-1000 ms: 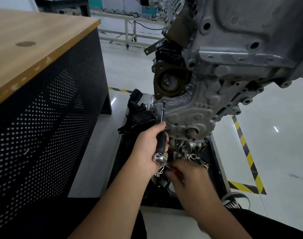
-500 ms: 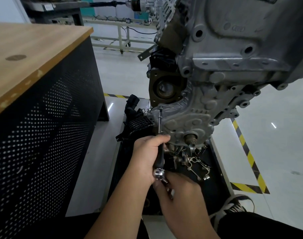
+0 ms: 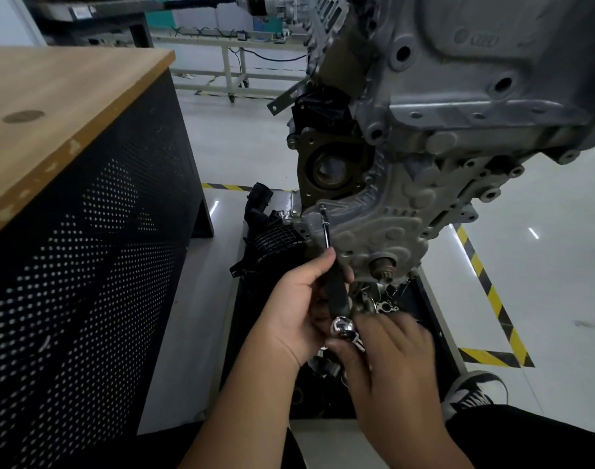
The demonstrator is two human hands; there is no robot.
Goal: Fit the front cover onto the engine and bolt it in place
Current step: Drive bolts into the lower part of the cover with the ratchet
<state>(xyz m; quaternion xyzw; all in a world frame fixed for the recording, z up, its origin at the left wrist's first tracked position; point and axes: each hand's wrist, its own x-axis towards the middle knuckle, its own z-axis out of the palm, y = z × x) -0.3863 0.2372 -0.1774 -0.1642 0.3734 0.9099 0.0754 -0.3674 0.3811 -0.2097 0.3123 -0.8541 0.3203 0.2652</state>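
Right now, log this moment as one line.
left hand grips black-handled driver | tip on grey cast front cover bolt | right hand at chrome end

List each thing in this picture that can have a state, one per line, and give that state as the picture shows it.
front cover: seated against the engine's lower front.
driver: tip on a bolt at the cover's upper left edge.
left hand: grips the driver's black handle.
right hand: fingers at the chrome end of the driver; blurred.
crankshaft end: pokes through the cover, bare.
tray: on the floor, holding loose parts.
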